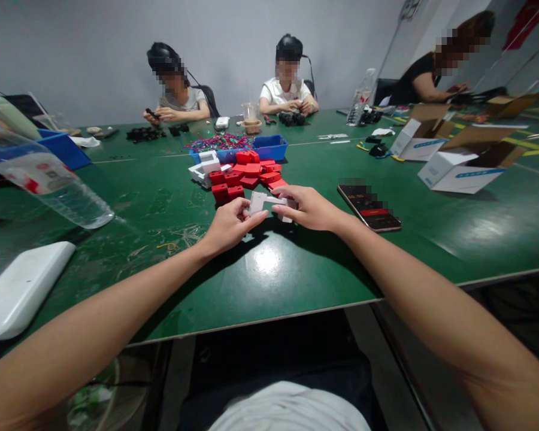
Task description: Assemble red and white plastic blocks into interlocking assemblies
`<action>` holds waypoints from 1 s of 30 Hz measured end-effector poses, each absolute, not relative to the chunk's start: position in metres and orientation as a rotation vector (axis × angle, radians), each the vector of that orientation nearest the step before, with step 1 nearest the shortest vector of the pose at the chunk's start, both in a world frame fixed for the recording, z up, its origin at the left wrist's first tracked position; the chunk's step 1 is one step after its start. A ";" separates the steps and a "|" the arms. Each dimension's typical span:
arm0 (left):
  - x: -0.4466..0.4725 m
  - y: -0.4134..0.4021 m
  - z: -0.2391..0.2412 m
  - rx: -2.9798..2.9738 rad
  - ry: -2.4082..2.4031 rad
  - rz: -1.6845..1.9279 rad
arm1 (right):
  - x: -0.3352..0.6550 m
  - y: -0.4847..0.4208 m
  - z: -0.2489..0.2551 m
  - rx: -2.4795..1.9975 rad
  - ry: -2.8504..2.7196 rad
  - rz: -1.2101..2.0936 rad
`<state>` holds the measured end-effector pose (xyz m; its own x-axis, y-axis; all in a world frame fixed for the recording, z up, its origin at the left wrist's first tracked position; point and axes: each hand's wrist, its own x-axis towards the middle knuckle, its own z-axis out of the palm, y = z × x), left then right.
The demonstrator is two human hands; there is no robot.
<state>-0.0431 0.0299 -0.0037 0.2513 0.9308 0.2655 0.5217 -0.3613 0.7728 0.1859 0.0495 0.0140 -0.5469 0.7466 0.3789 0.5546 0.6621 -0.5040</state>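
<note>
Ctr of frame: white part (259, 202), pinched betw. both hands, apparently just above green table (305, 281). At its L end: L hand (229, 225), thumb and fingertips closed on it. At its R end: R hand (314, 208), likewise pinching, thumb on near side. Just beyond, ctr: pile of red blocks (242, 175), w/ white pieces (203, 170) along its L edge. Contact betw. held part and nearest red block: can't tell. Behind pile: blue tray (276, 151), w/ thin multicol. wires (218, 142) heaped toward its L. Near L hand: yellow scrap (167, 246).

R of ctr: phone (369, 208), face up, screen lit. Mid-R: two open white boxes (462, 175), brown inside. Mid-L: clear bottle (72, 194), tilted in view. Lower L: white casing (29, 284), cut off by frame edge. Upper L of ctr: co-worker in grey (182, 103), w/ small dark item in hand. Upper ctr: co-worker in white (288, 93), hands at dark items. Upper R: co-worker in black (424, 78), leaning over table.
</note>
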 end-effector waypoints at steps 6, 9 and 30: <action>-0.042 0.031 -0.005 1.894 1.335 1.019 | 0.188 0.046 0.019 -0.998 -2.421 0.453; -0.042 0.030 -0.005 1.870 1.338 1.020 | 0.188 0.046 0.019 -1.019 -2.433 0.455; -0.047 0.035 -0.011 1.945 1.292 0.970 | 0.188 0.049 0.017 -0.979 -2.277 0.330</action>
<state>-0.0467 0.0346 -0.0115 0.2579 0.9353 0.2424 0.4941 -0.3432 0.7988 0.1881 0.0488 0.0171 -0.5249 0.7213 0.4519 0.5636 0.6924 -0.4506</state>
